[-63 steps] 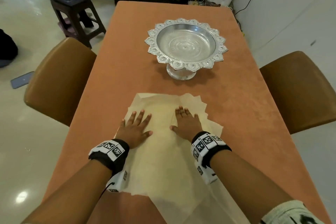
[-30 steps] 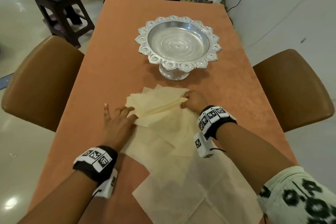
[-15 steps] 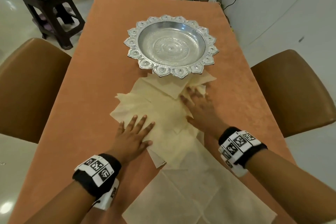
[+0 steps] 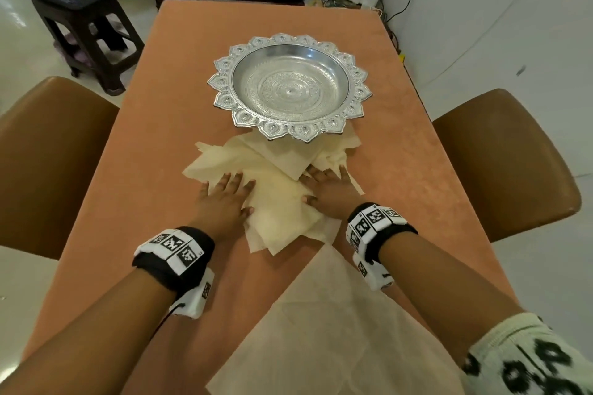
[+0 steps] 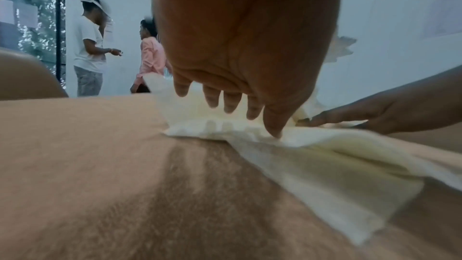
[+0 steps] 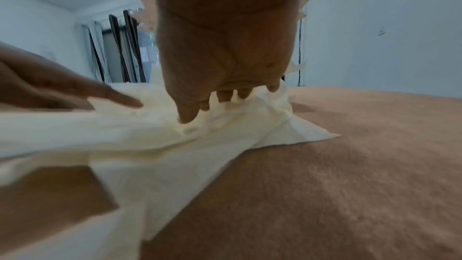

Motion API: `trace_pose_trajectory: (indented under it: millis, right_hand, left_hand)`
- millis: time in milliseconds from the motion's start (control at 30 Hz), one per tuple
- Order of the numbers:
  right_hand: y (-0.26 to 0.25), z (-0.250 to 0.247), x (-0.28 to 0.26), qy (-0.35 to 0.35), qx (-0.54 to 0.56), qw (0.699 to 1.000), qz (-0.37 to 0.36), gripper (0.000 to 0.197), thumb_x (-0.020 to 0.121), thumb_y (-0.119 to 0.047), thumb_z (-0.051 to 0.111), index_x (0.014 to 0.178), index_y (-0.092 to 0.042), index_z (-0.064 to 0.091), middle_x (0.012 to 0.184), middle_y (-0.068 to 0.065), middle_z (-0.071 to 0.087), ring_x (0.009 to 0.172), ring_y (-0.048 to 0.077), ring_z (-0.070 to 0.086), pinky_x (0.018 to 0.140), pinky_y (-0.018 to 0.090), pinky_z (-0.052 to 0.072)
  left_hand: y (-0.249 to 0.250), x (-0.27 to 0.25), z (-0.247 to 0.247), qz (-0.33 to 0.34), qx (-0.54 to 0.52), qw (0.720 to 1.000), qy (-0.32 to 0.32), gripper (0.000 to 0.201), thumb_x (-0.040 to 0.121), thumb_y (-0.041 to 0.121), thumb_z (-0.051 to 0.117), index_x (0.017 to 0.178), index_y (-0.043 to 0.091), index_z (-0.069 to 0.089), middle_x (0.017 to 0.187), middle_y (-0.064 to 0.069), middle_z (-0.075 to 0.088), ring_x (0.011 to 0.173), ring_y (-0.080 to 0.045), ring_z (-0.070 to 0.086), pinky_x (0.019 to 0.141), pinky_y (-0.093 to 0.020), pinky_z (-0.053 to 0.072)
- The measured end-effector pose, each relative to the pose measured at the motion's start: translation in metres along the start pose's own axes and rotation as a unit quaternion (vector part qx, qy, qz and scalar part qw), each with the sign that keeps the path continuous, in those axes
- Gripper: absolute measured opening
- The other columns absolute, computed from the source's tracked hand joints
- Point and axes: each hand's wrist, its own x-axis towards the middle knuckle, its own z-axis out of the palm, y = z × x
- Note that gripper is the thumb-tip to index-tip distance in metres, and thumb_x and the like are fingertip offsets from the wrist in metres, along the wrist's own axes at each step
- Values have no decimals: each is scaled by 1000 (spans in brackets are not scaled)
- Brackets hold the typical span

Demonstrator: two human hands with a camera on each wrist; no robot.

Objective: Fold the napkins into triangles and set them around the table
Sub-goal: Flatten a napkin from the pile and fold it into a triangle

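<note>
A loose stack of pale cream napkins (image 4: 276,199), thin, soft and crinkled with ragged overlapping corners, lies on the table (image 4: 167,125), which is covered in a matt, suede-like orange cloth. The far edge of the stack tucks under the rim of a silver pedestal bowl (image 4: 290,88), round, embossed, with a petal-shaped scalloped border. The left hand (image 4: 224,199) lies flat on the stack's left side, fingers spread wide and straight, holding nothing. The right hand (image 4: 330,191) presses on the right side, fingers extended over crumpled folds. Nearer the person, a single larger napkin sheet (image 4: 333,340), smooth with faint crease lines, lies spread flat with one corner pointing toward the stack. Rounded tan leather-look chairs (image 4: 48,151) flank the table left and right.
</note>
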Motion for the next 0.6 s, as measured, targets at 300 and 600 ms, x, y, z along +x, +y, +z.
trace_pose_trajectory:
  millis: [300, 600]
  right_hand:
    - [-8, 27, -177, 186, 124, 975, 3, 28, 92, -14, 47, 115, -19, 63, 116, 2, 63, 108, 24, 56, 97, 38, 34]
    - [-11, 163, -302, -46, 97, 994, 37, 83, 87, -72, 18, 148, -27, -17, 153, -6, -25, 141, 11, -20, 115, 39, -5]
  left_hand:
    - [83, -185, 46, 116, -48, 990, 70, 52, 87, 51, 33, 125, 28, 60, 129, 0, 61, 112, -22, 63, 90, -46, 50]
    - [155, -255, 144, 65, -20, 996, -53, 89, 78, 87, 23, 141, 28, 45, 143, -11, 47, 129, -33, 43, 86, -53, 48]
